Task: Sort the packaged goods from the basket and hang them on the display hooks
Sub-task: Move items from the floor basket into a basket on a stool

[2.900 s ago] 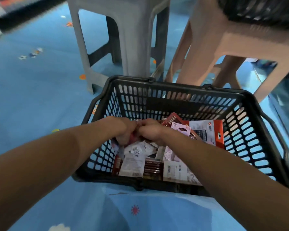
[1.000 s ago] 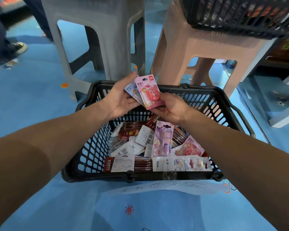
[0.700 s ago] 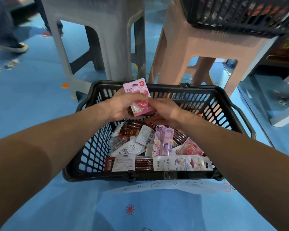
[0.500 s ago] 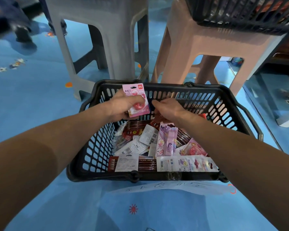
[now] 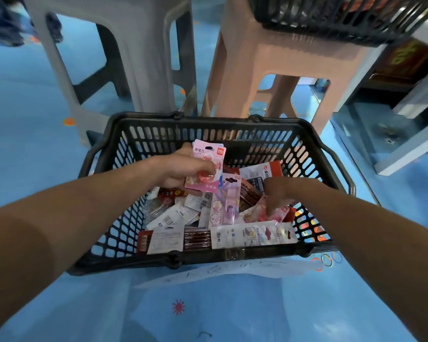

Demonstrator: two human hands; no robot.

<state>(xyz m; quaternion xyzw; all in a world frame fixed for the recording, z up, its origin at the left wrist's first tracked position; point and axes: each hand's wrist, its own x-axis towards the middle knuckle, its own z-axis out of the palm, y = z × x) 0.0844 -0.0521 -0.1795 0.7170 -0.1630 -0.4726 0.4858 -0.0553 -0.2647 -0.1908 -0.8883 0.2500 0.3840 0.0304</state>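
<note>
Right hand (image 5: pixel 281 191) dropped into basket (image 5: pixel 208 120), fingers (image 5: pixel 271 204) pinching pink packet (image 5: pixel 258 215); left hand (image 5: pixel 181 169) grips sharpener card (image 5: pixel 209 154).

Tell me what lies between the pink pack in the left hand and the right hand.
In the head view, a lilac blister pack leans between the pink pack and the right hand, with dark red packs behind it.

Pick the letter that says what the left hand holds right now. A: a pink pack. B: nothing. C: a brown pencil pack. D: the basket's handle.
A: the left hand grips a pink pack over the basket, while the right hand reaches down into it.
</note>
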